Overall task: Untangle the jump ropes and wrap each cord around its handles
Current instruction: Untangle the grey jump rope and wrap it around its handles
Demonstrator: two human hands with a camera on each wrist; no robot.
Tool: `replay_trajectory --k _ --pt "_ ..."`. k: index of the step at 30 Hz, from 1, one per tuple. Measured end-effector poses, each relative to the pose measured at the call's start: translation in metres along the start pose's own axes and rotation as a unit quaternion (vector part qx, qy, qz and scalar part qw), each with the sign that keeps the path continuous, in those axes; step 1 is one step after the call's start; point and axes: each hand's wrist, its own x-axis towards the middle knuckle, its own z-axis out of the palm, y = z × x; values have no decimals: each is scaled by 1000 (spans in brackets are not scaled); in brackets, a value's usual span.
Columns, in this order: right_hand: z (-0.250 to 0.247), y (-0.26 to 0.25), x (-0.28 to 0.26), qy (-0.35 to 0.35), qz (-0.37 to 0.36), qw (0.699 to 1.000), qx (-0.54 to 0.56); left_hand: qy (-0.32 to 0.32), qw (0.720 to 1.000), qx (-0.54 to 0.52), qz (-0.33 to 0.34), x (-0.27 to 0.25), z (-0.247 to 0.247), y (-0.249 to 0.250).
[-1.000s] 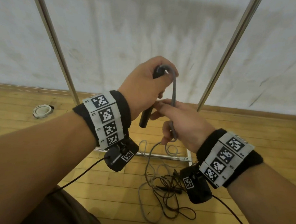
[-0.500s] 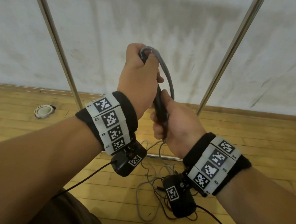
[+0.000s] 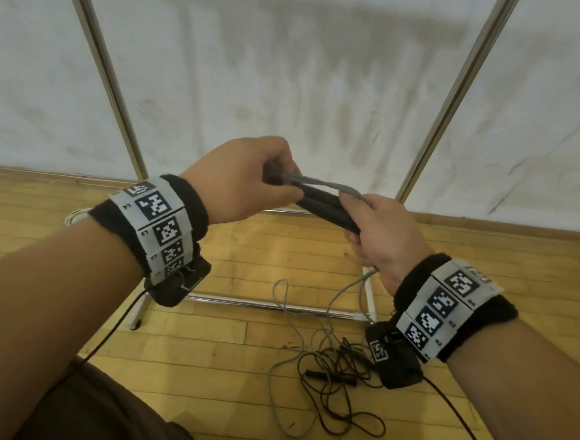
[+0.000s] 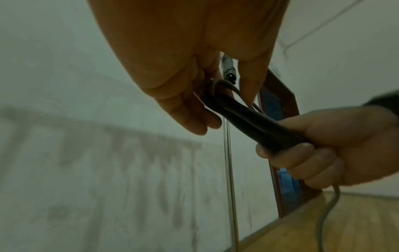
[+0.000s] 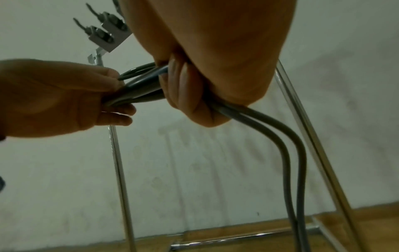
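Note:
Two black handles (image 3: 324, 205) of the grey jump rope lie side by side between my hands, nearly level at chest height. My left hand (image 3: 250, 179) pinches their upper ends (image 4: 218, 95) together with a loop of grey cord (image 3: 322, 182). My right hand (image 3: 377, 232) grips the lower ends (image 4: 278, 136), and two strands of grey cord (image 5: 289, 146) drop from its palm to the floor. A black jump rope (image 3: 342, 388) lies in a tangled heap on the floor under my right wrist, its handle (image 3: 331, 376) in the middle.
A chrome rack frame (image 3: 269, 304) stands on the wooden floor in front of a white sheet, with slanted poles (image 3: 103, 66) left and right. A small white coil (image 3: 76, 213) lies at far left behind my left wrist. Wrist-camera cables hang from both arms.
The handles have swung from upright to nearly level. My left hand came down and leftwards with the top ends; my right hand shifted right and grips the other ends.

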Motion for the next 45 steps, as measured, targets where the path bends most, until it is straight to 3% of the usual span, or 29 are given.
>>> replay_trajectory --k 4,7,11,14,21,27,32,36,41,45 --pt "5 4 0 4 -45 984 -175 -137 972 191 4 0 6 9" --pt "19 5 -6 -19 -68 970 -231 -196 940 278 -16 -1 27 13" --pt "24 4 -9 -48 -70 968 -238 -260 939 224 -18 -3 41 11" --pt "14 0 -10 -109 -72 960 -247 -296 938 176 -32 -6 38 6" --pt "-27 -20 -17 -149 -169 903 -366 -289 919 269 -10 -13 38 -7" --pt "-43 -19 -6 -101 -220 915 -324 -284 928 242 22 -18 40 5" --pt "-46 -8 -1 -96 -195 934 -285 -246 958 148 21 -18 36 16" --pt "-38 3 0 -127 -149 950 -244 -169 980 106 -16 -12 29 18" --pt "-24 11 -7 -172 -122 915 -345 -105 975 176 -90 0 32 4" --pt "-18 -1 -17 -175 -138 892 -394 -130 951 256 -111 2 39 -10"
